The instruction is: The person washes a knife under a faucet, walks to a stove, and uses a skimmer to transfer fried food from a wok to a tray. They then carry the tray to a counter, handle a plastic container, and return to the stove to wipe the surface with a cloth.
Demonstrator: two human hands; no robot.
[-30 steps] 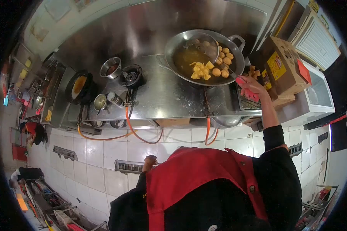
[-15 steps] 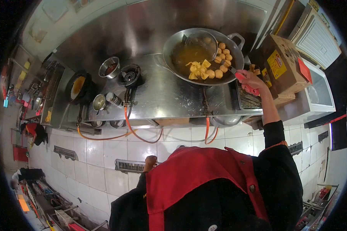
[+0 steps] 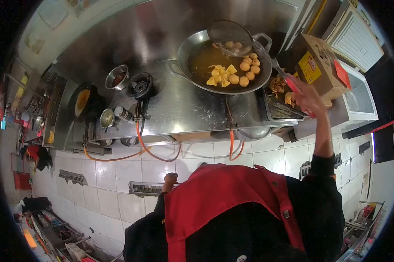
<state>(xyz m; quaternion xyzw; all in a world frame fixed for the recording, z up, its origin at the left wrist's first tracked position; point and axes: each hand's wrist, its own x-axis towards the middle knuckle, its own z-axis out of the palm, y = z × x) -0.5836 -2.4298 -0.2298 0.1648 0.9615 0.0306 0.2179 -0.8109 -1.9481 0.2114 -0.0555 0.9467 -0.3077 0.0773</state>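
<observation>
My right hand (image 3: 305, 95) is wrapped round the red handle of a strainer skimmer (image 3: 230, 34). The mesh bowl is tilted over the back of a wide wok (image 3: 182, 61), with a few brown balls (image 3: 234, 45) in it. In the wok's oil (image 3: 203, 56), several round fried balls (image 3: 245, 66) sit along the right side. Folded yellow fried wontons (image 3: 221, 75) lie beside them near the front. My left hand (image 3: 170, 178) hangs low beside my body, closed in a fist, away from the counter; nothing shows in it.
Right of the wok stands a rack tray (image 3: 288, 114) with fried pieces (image 3: 277, 84), then a cardboard box (image 3: 321, 74). To the left are a burner (image 3: 140, 86), metal bowls (image 3: 117, 77), a can (image 3: 123, 113) and a dark pan (image 3: 82, 102). Orange hoses (image 3: 157, 160) hang below. Another person (image 3: 36, 156) is far left.
The skimmer has risen from the oil toward the wok's back rim, with balls in its mesh. My right hand has moved right and slightly down. My left hand is about the same.
</observation>
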